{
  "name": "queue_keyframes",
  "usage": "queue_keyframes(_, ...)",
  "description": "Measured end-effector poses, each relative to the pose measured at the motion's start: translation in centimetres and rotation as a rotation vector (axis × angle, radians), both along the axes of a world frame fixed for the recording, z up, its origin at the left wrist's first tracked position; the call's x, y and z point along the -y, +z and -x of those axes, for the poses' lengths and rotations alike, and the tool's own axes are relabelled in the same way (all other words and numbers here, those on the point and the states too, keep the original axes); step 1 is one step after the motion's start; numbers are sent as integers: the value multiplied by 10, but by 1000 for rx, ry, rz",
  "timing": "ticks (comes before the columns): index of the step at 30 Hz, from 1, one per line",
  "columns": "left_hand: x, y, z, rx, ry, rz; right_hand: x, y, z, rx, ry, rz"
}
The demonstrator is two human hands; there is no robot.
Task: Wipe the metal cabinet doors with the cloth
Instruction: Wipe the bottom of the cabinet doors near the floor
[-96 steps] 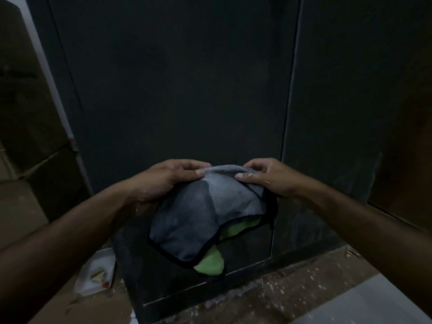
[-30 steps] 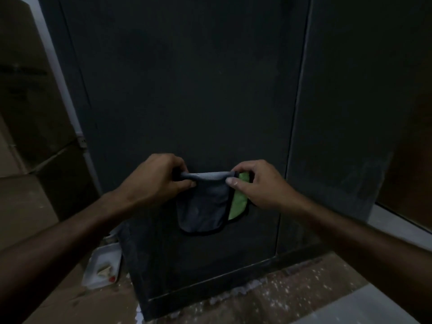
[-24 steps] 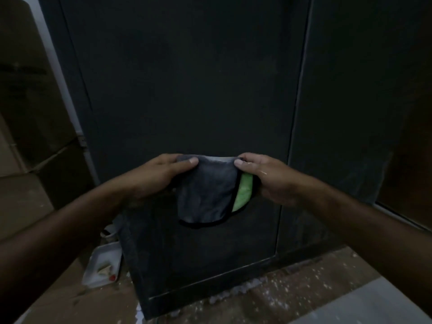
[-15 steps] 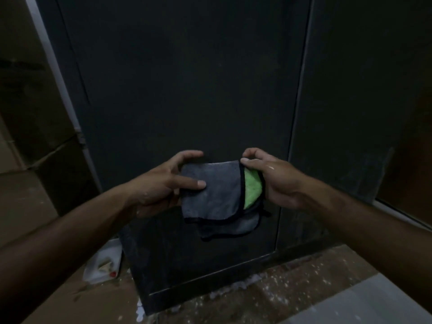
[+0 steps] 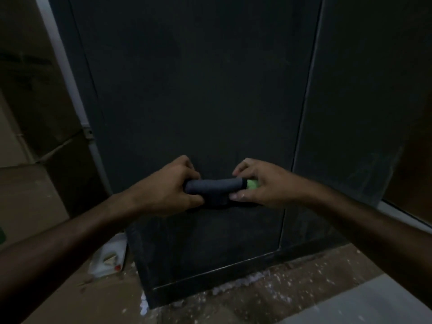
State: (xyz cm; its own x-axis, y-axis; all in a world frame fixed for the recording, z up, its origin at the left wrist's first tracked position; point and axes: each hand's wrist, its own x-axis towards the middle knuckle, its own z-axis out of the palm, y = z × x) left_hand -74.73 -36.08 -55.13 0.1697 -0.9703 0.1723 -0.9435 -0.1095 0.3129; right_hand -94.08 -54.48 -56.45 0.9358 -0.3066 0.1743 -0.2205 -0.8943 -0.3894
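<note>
- While the cloth (image 5: 214,187) sits folded between left hand (image 5: 168,190) and right hand (image 5: 261,183), both gripping its ends, preparation appears unfinished.
- Next: press it flat against the cabinet door (image 5: 198,90).

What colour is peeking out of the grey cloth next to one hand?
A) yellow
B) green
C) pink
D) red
B: a bright green bit shows at the end of the folded grey cloth, right beside the right hand, while the left hand grips the other end.
</note>
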Motion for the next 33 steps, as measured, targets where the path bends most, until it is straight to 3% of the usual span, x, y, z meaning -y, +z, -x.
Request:
queue_keyframes(2, -1, 0, -6, -109, -69, -13, 9, -1, 1, 14, 74, -166)
queue_keyframes(5, -4, 0, -11, -420, -80, 38, 10, -6, -4, 237, 79, -397)
queue_keyframes(7, -6, -2, -20, -475, -37, 100, 2, -10, -13, 354, 40, -375)
queue_keyframes(12, -22, -2, -45, -429, 7, 91, -53, -29, -61, 378, 114, -151)
queue_keyframes(16, -45, 12, -67, -350, 44, 76, -92, -55, -106, 674, 44, -197)
queue_keyframes(19, -67, 15, -79, -136, 47, 394, -109, -62, -124, 892, -30, -195)
queue_keyframes(22, -77, -1, -87, -5, 102, 832, -122, -59, -148, 1049, -89, 13)
queue_keyframes(24, -73, -17, -95, -150, 214, 968, -126, -57, -172, 1092, -162, 191)
queue_keyframes(28, -64, -31, -114, -808, 409, 968, -137, -81, -216, 1065, -138, 441)
queue_keyframes(33, -60, -57, -120, -818, 365, 857, -105, -170, -208, 794, 298, 989)
